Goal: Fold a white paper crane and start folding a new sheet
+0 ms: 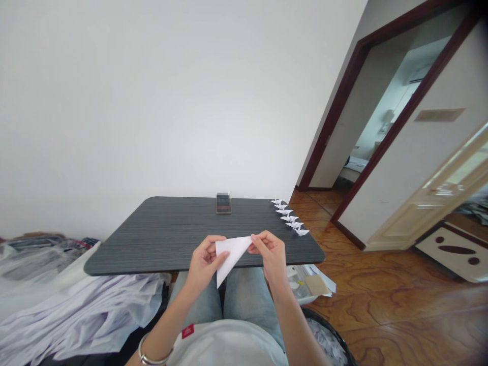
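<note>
Plainly, the left hand (203,262) and right hand (273,255) each pinch the folded white paper (233,253), fingers closed on it, by the near edge of the desk (160,231); an uneven pull could skew the fold; a slack left grip could let layers slip

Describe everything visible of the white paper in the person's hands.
The white paper looks plain, matte and thin, with a triangular outline; any creases are too faint to tell. It is held up, one point downward, overlapping the near edge of the dark table in view. The left hand grips its left side, thumb across the front; the right hand pinches its upper right corner.
</note>
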Demonstrator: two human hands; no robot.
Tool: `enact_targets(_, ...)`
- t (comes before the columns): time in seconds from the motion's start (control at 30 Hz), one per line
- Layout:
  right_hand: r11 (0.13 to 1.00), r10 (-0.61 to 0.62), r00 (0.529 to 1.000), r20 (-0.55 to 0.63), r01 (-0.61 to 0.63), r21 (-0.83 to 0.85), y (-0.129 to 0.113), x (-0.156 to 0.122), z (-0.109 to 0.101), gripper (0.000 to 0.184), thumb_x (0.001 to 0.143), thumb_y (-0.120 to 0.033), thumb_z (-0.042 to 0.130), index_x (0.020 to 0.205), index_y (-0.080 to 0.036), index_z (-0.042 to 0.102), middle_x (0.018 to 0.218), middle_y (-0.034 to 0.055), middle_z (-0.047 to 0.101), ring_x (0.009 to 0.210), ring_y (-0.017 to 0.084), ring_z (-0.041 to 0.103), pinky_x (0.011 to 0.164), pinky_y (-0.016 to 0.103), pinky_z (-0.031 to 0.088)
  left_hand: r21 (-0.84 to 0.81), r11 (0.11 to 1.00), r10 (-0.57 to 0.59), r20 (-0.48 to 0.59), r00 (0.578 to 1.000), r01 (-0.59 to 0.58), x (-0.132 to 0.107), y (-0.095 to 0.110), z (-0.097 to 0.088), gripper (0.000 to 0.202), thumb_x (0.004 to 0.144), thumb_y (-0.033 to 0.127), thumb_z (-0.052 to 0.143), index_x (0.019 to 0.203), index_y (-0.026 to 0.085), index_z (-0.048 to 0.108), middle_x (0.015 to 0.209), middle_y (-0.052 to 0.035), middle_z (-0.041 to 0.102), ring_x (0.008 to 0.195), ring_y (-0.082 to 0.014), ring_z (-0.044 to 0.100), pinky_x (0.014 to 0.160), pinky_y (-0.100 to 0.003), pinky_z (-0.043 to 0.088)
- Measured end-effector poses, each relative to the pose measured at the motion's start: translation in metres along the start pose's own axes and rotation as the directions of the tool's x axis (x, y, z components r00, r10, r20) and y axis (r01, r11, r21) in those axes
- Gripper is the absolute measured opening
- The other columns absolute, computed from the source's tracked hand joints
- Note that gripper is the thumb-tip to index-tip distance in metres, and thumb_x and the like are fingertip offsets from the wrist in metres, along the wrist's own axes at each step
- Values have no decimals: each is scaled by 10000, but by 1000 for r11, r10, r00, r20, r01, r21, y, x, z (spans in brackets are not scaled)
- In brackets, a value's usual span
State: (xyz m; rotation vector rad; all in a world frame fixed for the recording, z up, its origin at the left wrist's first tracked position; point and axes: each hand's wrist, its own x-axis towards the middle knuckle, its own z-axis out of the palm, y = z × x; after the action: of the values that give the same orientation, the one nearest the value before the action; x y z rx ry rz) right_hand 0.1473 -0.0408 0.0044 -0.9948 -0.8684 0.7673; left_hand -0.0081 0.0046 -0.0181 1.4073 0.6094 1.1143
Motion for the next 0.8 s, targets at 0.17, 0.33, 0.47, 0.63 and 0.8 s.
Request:
enact_targets(0.17, 1000, -4, 1000, -16, 4, -2, 0, 0, 2, 213, 678, -321, 664, 587, -150, 573, 490, -27, 583, 455, 85, 550, 461, 182, 488, -47, 999, -20, -1, 1000, 20, 1, 3, 2, 376, 690, 266, 647, 1001, 169, 460, 768, -28, 663, 637, -126, 605, 553, -192, 439)
enact_targets(0.33, 999, -30, 998, -50, 28, -40, 2, 0, 5, 220, 688, -338, 649, 604, -153, 565, 525, -21, 576, 492, 100, 562, 474, 209, 514, -70, 997, -37, -24, 999, 36, 2, 12, 13, 592, 633, 250, 693, 1134, 176, 387, 815, -39, 651, 674, -148, 615, 584, -221, 473)
enact_targets(0.47, 998, -37, 998, -56, 34, -45, 5, 0, 5, 218, 693, -340, 642, 606, -160, 557, 535, -20, 580, 508, 102, 568, 461, 203, 515, -38, 999, -32, -52, 998, 30, 2, 16, 19, 692, 607, 250, 710, 1199, 192, 357, 831, -34, 628, 658, -152, 600, 540, -231, 498)
enact_targets(0.63, 998, 61, 997, 37, -60, -27, 8, 1, 6, 241, 628, -353, 689, 601, -161, 546, 537, -10, 617, 487, 109, 587, 428, 190, 503, -34, 998, -54, -85, 995, 52, 2, 15, 18, 611, 627, 287, 688, 1162, 180, 412, 804, -25, 593, 588, -129, 565, 454, -218, 500)
enact_targets(0.8, 993, 112, 992, 63, -113, 16, 11, 3, 8, 263, 625, -365, 688, 581, -156, 535, 497, -19, 603, 453, 95, 579, 399, 159, 482, -4, 999, -52, -85, 995, 52, 3, 15, 17, 566, 629, 285, 682, 1129, 167, 444, 797, -26, 584, 605, -130, 563, 453, -213, 507)
